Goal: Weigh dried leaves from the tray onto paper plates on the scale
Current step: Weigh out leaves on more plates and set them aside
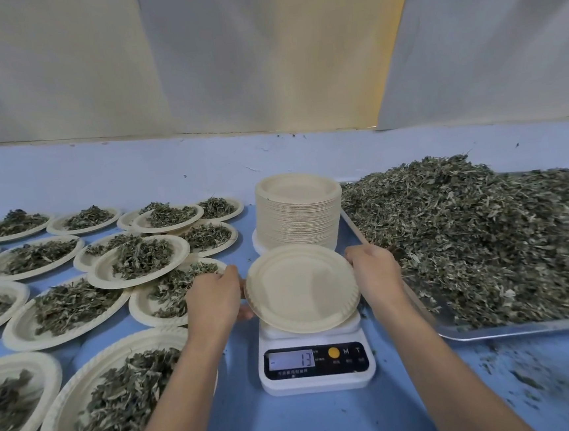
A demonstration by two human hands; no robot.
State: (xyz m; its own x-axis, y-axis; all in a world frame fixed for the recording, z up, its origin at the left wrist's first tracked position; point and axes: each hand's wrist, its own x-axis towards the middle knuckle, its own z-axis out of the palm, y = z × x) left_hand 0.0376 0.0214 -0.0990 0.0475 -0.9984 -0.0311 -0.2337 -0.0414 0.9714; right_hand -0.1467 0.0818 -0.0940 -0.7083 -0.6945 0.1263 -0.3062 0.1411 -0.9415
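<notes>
Head view: both hands are on one empty paper plate [301,287] above the scale [318,380].
Left hand [215,300]: grips the plate's left rim, with fingertips behind it and the thumb at its near side.
Right hand [374,276]: takes the right rim opposite, fingers curled over the edge. The two hands are apart, with the plate between them.
Plate position: over the scale's white platform, near the middle of the bench's [294,420] near edge. I cannot tell whether it rests fully on the platform.
Plate attitude: hollow side up and slightly tilted. It is round, so it has no long axis, only a fluted rim all the way round.
Handling, as a judgement: very light and thin, stiff enough when held at two opposite rim points, but likely to flex or tip once loaded. The rim is the place to hold it, and it should be set down flat and centred.
Display: shows 13 with a dash to its left, which suggests the plate's weight is not yet on the platform.
Stack of plates [298,214]: tall, just behind the scale toward the far edge.
Tray [527,328]: metal, along the bench's right side, heaped with dried leaves [484,232], and the right hand is close to its near-left rim.
Filled plates [139,259]: many are spread over the left side, some overlapping, each with a small mound of leaves.
Crumbs: loose leaf bits lie on the bench in front of the tray.
</notes>
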